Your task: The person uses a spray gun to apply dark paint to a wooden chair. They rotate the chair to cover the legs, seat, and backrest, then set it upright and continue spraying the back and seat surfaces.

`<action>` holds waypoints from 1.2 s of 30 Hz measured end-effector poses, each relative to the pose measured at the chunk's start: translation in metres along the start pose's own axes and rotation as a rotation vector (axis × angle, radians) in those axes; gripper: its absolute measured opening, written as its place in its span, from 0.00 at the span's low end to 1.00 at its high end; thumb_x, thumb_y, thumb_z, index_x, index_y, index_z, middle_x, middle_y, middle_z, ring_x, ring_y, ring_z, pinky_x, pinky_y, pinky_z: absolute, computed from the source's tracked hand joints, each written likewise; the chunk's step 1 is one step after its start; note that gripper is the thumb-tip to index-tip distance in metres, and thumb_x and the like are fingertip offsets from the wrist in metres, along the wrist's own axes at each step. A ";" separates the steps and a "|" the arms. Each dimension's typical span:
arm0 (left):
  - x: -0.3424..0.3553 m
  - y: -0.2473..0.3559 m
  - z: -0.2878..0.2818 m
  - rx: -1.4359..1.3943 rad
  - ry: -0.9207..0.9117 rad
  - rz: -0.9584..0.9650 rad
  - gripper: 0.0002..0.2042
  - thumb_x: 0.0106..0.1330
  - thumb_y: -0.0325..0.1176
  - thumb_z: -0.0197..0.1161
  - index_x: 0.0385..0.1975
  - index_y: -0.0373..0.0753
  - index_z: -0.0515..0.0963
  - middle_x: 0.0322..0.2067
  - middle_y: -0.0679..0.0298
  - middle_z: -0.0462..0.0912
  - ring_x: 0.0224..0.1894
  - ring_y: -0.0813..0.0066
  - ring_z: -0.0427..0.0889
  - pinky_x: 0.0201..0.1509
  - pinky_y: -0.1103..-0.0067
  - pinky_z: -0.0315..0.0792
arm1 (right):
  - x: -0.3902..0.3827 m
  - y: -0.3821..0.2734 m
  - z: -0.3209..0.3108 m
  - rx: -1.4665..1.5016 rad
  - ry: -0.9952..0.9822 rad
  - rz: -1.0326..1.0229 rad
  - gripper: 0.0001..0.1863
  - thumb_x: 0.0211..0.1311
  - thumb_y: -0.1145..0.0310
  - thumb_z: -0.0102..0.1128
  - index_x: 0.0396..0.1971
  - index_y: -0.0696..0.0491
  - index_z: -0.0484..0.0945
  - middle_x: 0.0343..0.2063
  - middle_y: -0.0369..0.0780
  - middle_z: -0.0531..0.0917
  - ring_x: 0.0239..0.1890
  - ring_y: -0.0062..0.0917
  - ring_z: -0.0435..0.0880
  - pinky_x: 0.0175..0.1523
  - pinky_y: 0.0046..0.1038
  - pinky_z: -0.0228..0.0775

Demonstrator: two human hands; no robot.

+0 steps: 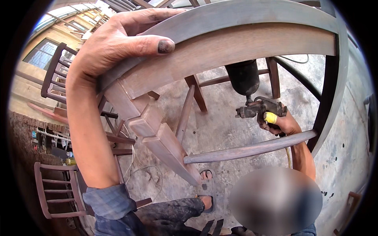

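The chair (236, 44) looks stiff, bulky, best held where the left hand (118, 43) grips its rim (252, 17); the right hand (289, 125) clasps a spray gun (258, 107).

The chair (236, 45) looks matt wood, the sprayer (262, 108) metal.

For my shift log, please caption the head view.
Left hand grips a curved wooden frame; right hand holds a dark spray gun.

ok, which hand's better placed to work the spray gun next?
Probably the right: the right hand grips the spray gun below the curved wooden rail, while the left hand is occupied holding that rail.
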State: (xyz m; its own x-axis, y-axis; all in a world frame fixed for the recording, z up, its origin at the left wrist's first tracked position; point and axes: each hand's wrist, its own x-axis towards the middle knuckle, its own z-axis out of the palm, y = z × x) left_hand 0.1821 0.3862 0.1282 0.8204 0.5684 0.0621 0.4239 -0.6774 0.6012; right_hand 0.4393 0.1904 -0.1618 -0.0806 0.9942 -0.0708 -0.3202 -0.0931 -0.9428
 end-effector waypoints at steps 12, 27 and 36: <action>0.032 0.084 -0.010 -0.601 0.237 -0.895 0.42 0.43 0.40 0.86 0.61 0.31 0.77 0.54 0.51 0.85 0.54 0.63 0.83 0.64 0.73 0.74 | -0.005 0.005 0.005 0.188 -0.075 0.001 0.20 0.65 0.62 0.68 0.52 0.59 0.80 0.24 0.38 0.81 0.16 0.10 0.69 0.15 0.16 0.50; -0.008 0.003 -0.001 0.013 -0.053 0.023 0.43 0.45 0.51 0.79 0.63 0.34 0.77 0.55 0.56 0.83 0.58 0.65 0.80 0.65 0.72 0.70 | 0.041 -0.007 0.005 -0.296 0.110 0.067 0.15 0.67 0.57 0.64 0.29 0.53 0.79 0.17 0.30 0.77 0.12 0.12 0.68 0.16 0.18 0.55; -0.016 0.007 0.009 -0.024 -0.041 0.030 0.45 0.44 0.53 0.80 0.63 0.33 0.77 0.54 0.50 0.83 0.58 0.60 0.81 0.65 0.69 0.72 | 0.074 0.003 0.009 -0.454 0.199 -0.012 0.12 0.66 0.62 0.62 0.28 0.55 0.79 0.18 0.30 0.77 0.13 0.12 0.67 0.18 0.20 0.54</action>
State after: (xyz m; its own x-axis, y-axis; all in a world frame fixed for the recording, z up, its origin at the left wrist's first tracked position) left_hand 0.1754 0.3679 0.1239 0.8478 0.5282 0.0482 0.3899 -0.6822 0.6185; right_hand 0.4240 0.2632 -0.1671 0.1166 0.9901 -0.0782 0.1273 -0.0930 -0.9875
